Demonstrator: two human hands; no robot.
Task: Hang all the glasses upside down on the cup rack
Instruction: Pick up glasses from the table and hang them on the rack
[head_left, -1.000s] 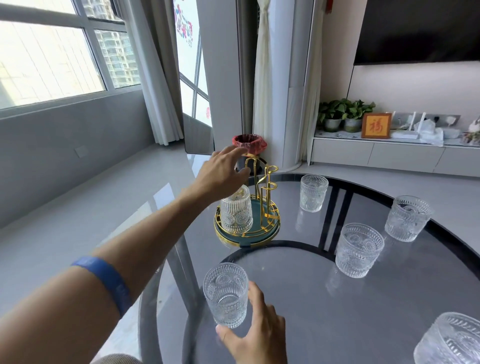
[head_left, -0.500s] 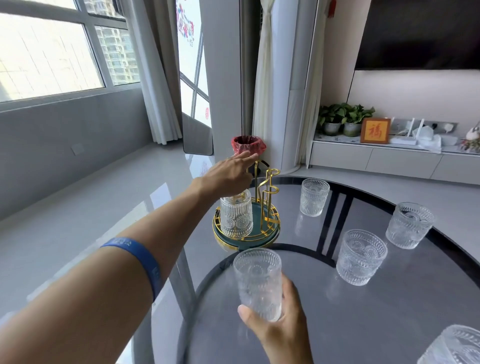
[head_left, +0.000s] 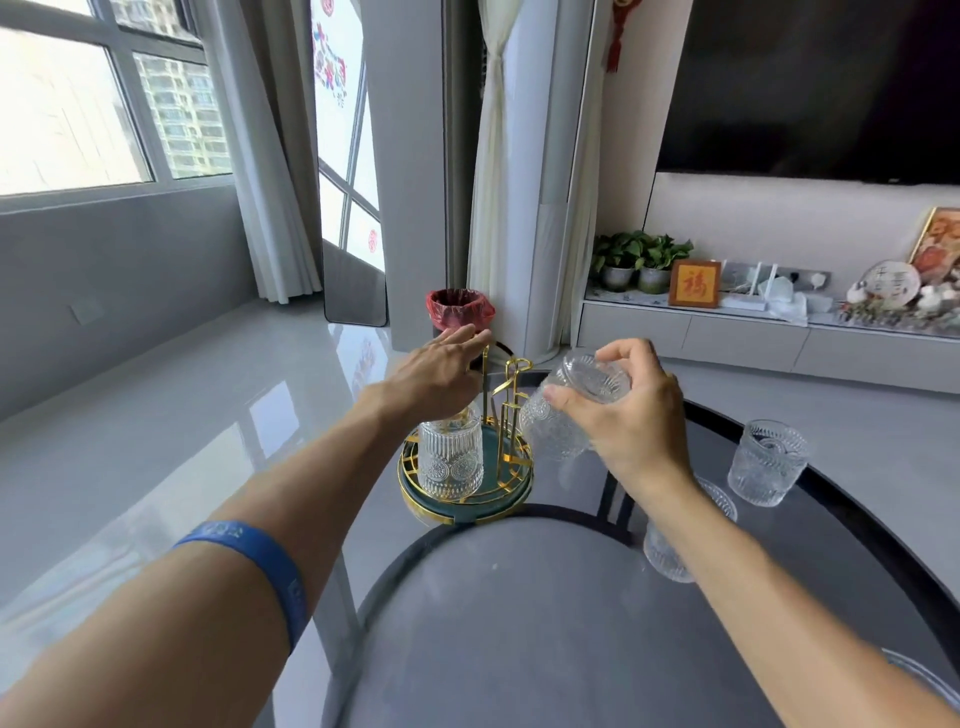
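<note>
The cup rack (head_left: 506, 499) has a round teal base with a gold rim and gold prongs, and it stands near the far edge of the glass table. One embossed glass (head_left: 451, 460) hangs upside down on its left side. My left hand (head_left: 434, 376) rests over the top of the rack, fingers spread, holding nothing. My right hand (head_left: 631, 415) grips another embossed glass (head_left: 563, 410), tipped mouth-down and leaning against the right-hand prongs. Two more glasses stand on the table: one upright glass (head_left: 768, 462) at the right, and one glass (head_left: 670, 545) partly hidden behind my right forearm.
The round dark glass table (head_left: 519, 634) has a curved black frame beneath it. A glass rim (head_left: 930, 680) shows at the bottom right corner. Beyond the table stand a red-lined bin (head_left: 460, 309) on the floor and a low white cabinet (head_left: 753, 338) with plants.
My right hand lifted the glass from the near part of the table, turned it over and carried it to the right side of the rack. My left hand stayed on the rack's top.
</note>
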